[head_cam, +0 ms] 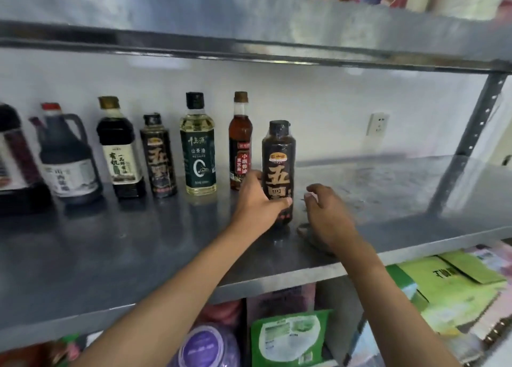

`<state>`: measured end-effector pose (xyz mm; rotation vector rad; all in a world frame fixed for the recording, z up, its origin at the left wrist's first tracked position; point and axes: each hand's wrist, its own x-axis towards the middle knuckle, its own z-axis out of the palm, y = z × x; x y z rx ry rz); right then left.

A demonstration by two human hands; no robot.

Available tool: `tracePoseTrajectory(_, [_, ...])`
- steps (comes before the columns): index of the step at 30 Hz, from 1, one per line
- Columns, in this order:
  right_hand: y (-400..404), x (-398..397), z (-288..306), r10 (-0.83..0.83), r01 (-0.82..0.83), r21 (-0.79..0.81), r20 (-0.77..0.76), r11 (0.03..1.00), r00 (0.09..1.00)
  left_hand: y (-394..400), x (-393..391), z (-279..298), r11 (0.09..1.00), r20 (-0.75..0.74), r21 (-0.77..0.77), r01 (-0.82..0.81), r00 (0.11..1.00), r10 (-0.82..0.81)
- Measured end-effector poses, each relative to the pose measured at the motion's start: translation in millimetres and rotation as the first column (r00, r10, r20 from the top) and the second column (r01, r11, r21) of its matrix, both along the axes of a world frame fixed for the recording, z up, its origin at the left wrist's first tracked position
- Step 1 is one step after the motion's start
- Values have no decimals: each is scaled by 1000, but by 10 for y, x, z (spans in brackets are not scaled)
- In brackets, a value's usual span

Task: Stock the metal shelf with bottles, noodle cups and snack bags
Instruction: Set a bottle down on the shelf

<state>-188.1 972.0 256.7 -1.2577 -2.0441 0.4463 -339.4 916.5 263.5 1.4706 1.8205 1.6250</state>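
The metal shelf (pixel 388 183) fills most of the frame, its middle deck running from the left edge to the perforated upright at the right. Along the back of that deck, in the left half of the picture, a row of bottles already stands: a dark jug with a handle (pixel 68 156), a soy bottle with a cream label (pixel 120 150), a small dark bottle with gold characters (pixel 160 158), a pale oil bottle with a green label (pixel 198 147) and a slim reddish-brown bottle (pixel 240 142). The right half of the deck is bare metal.

In the lower part of the frame, under the deck, packaged goods lie on the shelf below: green packets (pixel 291 339) and a green box (pixel 443 280); whether these count as stocked snack bags I cannot tell. No noodle cups are clearly recognisable.

Near the centre, the dark bottle (pixel 278 172) being placed stands upright on the deck, in front of and just right of the row. The left hand (pixel 259 203) grips its lower body, thumb across the label. The right hand (pixel 325 214) hovers just beside it, fingers loosely curled and holding nothing.

By my judgement the bottle row is well under way, with this one still needing to be pushed back into line, and much of the deck left to fill.
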Motion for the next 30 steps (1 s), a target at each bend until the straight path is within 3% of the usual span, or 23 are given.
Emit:
tracePoseTrajectory(9, [741, 68, 12, 124, -137, 37, 245, 990, 962, 891, 83, -96, 966, -157, -59, -252, 958, 240])
tracePoseTrajectory(14, [827, 141, -37, 157, -190, 84, 303, 978, 940, 1215, 25, -54, 928, -390, -106, -358, 873, 292])
tracePoseTrajectory(19, [863, 197, -94, 197, -210, 24, 253, 977, 947, 1422, 43, 48, 873, -455, -183, -453, 826, 333])
tracePoseTrajectory(25, [890, 257, -110, 210, -202, -62, 211, 978, 955, 1496, 146, 49, 809, -412, -289, -511, 830, 377])
tracePoseTrajectory(30, [872, 301, -118, 212, -199, -102, 141, 975, 967, 1335, 268, 232, 722, -624, -385, -575, 739, 256])
